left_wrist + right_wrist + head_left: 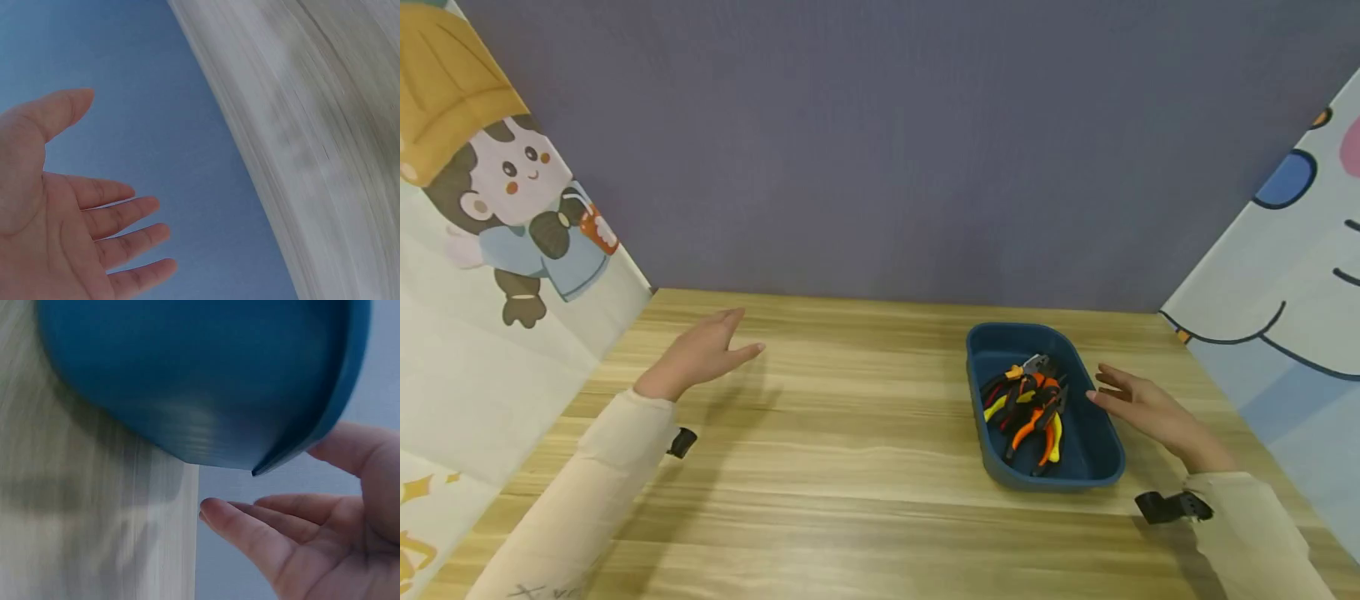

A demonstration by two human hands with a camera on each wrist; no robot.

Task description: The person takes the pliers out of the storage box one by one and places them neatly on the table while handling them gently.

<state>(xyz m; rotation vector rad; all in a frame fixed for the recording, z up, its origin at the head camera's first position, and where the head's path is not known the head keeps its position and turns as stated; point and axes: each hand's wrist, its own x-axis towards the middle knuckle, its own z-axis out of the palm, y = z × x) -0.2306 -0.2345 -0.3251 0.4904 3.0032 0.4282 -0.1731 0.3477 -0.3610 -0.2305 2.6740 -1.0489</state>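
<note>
Pliers (pixel 1038 415) with orange, yellow and black handles lie heaped inside a dark blue plastic basin (pixel 1052 484), towards the right edge of our wood-grain desk (pixel 850 417). Our left hand (pixel 702 354), thumb and fingers spread wide, is above the desk near its far left corner. Our right hand (pixel 1153 412), fingers extended, hovers at the basin's right rim; we cannot tell whether they touch.
</note>
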